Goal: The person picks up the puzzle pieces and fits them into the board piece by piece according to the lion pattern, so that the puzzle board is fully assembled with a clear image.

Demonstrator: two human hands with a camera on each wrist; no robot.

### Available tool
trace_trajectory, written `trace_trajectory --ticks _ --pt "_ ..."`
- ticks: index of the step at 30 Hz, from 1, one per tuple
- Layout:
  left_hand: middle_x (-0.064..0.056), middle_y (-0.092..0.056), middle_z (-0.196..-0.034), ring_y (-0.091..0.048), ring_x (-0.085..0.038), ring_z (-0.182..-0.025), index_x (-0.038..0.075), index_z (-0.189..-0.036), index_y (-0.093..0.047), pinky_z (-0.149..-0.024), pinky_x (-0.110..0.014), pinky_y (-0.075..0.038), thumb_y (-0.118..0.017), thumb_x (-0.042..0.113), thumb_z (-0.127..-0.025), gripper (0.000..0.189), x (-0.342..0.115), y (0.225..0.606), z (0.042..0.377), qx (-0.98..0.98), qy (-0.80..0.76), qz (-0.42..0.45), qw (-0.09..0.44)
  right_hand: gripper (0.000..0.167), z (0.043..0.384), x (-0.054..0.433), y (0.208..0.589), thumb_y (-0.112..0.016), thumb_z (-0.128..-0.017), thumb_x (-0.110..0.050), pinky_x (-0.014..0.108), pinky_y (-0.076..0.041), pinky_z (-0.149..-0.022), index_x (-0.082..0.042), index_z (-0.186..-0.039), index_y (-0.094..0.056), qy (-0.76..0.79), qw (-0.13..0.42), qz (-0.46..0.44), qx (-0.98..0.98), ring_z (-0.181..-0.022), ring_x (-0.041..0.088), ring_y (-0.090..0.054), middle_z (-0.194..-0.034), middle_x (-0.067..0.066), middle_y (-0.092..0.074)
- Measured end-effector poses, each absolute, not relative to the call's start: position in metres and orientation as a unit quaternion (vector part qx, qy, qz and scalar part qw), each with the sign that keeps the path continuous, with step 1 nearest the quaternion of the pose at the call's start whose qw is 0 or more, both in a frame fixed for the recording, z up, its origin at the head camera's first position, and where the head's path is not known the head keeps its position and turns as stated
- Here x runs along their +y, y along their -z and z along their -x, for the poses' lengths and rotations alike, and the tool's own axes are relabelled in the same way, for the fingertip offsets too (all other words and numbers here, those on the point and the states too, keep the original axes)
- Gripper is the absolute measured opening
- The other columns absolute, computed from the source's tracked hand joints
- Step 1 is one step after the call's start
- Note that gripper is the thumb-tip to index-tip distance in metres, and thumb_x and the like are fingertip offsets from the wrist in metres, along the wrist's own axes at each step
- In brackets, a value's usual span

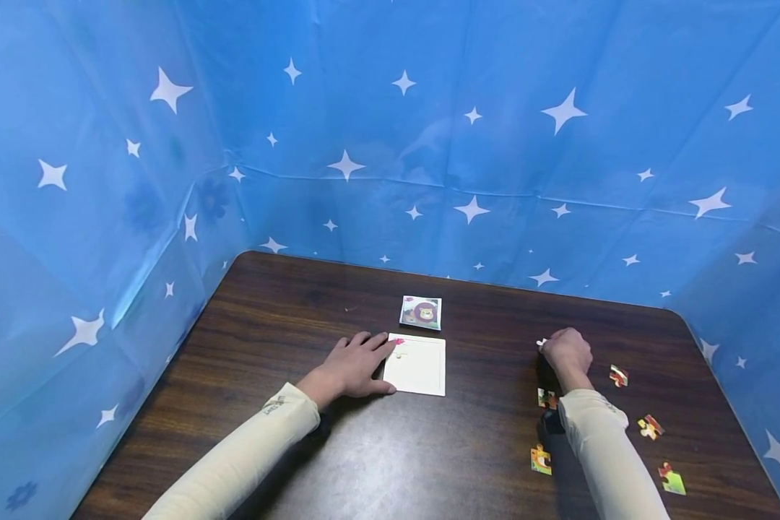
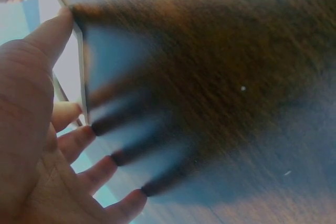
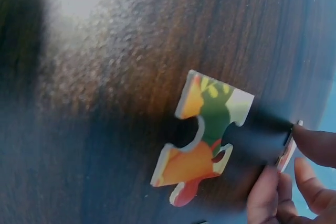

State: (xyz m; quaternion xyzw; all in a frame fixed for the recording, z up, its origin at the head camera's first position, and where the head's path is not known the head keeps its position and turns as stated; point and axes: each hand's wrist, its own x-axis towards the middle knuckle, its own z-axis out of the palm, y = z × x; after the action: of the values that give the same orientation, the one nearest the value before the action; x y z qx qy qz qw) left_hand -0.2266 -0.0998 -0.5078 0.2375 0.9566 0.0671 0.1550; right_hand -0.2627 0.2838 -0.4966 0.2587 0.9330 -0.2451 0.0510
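Note:
My left hand lies with its fingers spread at the left edge of a white puzzle tray. Its thumb and a fingertip touch the tray's border. In the tray's upper left corner shows a small patch with pink on it, partly hidden by the fingers. Over on the right, my right hand pinches a jigsaw piece between thumb and fingers, tilted up on edge. Closer to me than that hand lies another jigsaw piece, green and orange, flat on the table.
A small card with a lion picture lies just beyond the tray. Several loose puzzle pieces are scattered around the right forearm, among them an orange one and a green one. A blue starry curtain surrounds the dark wooden table.

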Motion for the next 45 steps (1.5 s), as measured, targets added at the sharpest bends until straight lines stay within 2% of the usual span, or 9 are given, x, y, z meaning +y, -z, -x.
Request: trace_trajectory --ticks 5,11,18,20,31,35,39,42,45 --pt "-0.005 -0.029 -0.168 -0.029 -0.035 -0.152 0.024 -0.161 -0.031 -0.117 -0.062 -0.03 -0.064 0.064 -0.091 0.086 -0.1 0.508 0.227 0.956 -0.07 -0.235 0.159 0.027 0.263 0.28 0.494 -0.057 -0.089 -0.013 0.057 -0.049 -0.088 -0.001 -0.112 -0.066 0.265 0.072 -0.268 0.924 -0.112 0.05 -0.056 -0.12 0.026 -0.065" --pt "-0.005 -0.028 -0.168 -0.029 -0.035 -0.153 0.024 -0.161 -0.031 -0.117 -0.063 -0.03 -0.063 0.064 -0.091 0.086 -0.101 0.507 0.227 0.956 -0.069 -0.236 0.159 0.019 0.263 0.28 0.497 -0.056 -0.089 -0.013 0.052 -0.05 -0.078 -0.002 -0.097 -0.07 0.265 0.039 -0.24 0.933 -0.098 0.042 -0.061 -0.104 0.021 -0.07" --pt "-0.005 -0.028 -0.168 -0.029 -0.036 -0.153 0.025 -0.161 -0.03 -0.117 -0.063 -0.03 -0.063 0.064 -0.091 0.087 -0.099 0.506 0.227 0.955 -0.072 -0.239 0.158 0.041 0.266 0.289 0.496 -0.057 -0.091 -0.019 0.059 -0.044 -0.099 0.008 -0.122 -0.063 0.253 0.032 -0.243 0.936 -0.121 0.048 -0.044 -0.122 0.032 -0.057" --pt "-0.004 -0.027 -0.168 -0.028 -0.035 -0.153 0.025 -0.161 -0.03 -0.117 -0.063 -0.03 -0.063 0.064 -0.091 0.087 -0.099 0.505 0.227 0.955 -0.072 -0.239 0.159 0.042 0.266 0.29 0.495 -0.056 -0.091 -0.017 0.058 -0.045 -0.099 0.008 -0.124 -0.063 0.238 0.033 -0.243 0.94 -0.12 0.048 -0.044 -0.121 0.033 -0.057" --pt "-0.005 -0.029 -0.167 -0.03 -0.035 -0.152 0.024 -0.161 -0.031 -0.116 -0.063 -0.031 -0.063 0.065 -0.091 0.087 -0.098 0.504 0.227 0.956 -0.072 -0.24 0.154 0.031 0.27 0.296 0.494 -0.057 -0.088 -0.014 0.057 -0.045 -0.099 0.005 -0.109 -0.071 0.236 0.04 -0.243 0.94 -0.12 0.05 -0.048 -0.119 0.03 -0.064" --pt "-0.005 -0.029 -0.167 -0.03 -0.035 -0.152 0.024 -0.16 -0.032 -0.116 -0.062 -0.031 -0.063 0.065 -0.091 0.086 -0.099 0.505 0.226 0.956 -0.069 -0.24 0.153 0.022 0.268 0.299 0.494 -0.065 -0.085 -0.015 0.053 -0.051 -0.088 0.003 -0.095 -0.07 0.259 0.035 -0.252 0.932 -0.105 0.045 -0.061 -0.099 0.023 -0.072" --pt "-0.005 -0.029 -0.167 -0.03 -0.035 -0.152 0.024 -0.16 -0.032 -0.116 -0.063 -0.031 -0.064 0.064 -0.091 0.086 -0.099 0.505 0.226 0.956 -0.072 -0.238 0.154 0.014 0.268 0.302 0.494 -0.066 -0.09 -0.012 0.038 -0.057 -0.07 0.002 -0.087 -0.069 0.371 0.042 -0.278 0.885 -0.069 0.021 -0.067 -0.061 0.006 -0.066" --pt "-0.005 -0.029 -0.167 -0.03 -0.035 -0.152 0.024 -0.16 -0.032 -0.116 -0.063 -0.03 -0.064 0.064 -0.091 0.086 -0.099 0.506 0.226 0.956 -0.073 -0.237 0.156 0.006 0.268 0.304 0.495 -0.06 -0.095 -0.002 0.026 -0.06 -0.064 0.003 -0.096 -0.065 0.528 0.053 -0.311 0.789 -0.057 0.006 -0.064 -0.058 -0.004 -0.063" --pt "-0.005 -0.029 -0.168 -0.03 -0.035 -0.152 0.024 -0.16 -0.032 -0.117 -0.063 -0.03 -0.064 0.064 -0.091 0.086 -0.1 0.506 0.226 0.956 -0.074 -0.237 0.158 0.008 0.268 0.305 0.497 -0.055 -0.097 0.006 0.023 -0.06 -0.062 0.001 -0.102 -0.059 0.646 0.057 -0.333 0.684 -0.056 0.005 -0.065 -0.061 -0.004 -0.064"
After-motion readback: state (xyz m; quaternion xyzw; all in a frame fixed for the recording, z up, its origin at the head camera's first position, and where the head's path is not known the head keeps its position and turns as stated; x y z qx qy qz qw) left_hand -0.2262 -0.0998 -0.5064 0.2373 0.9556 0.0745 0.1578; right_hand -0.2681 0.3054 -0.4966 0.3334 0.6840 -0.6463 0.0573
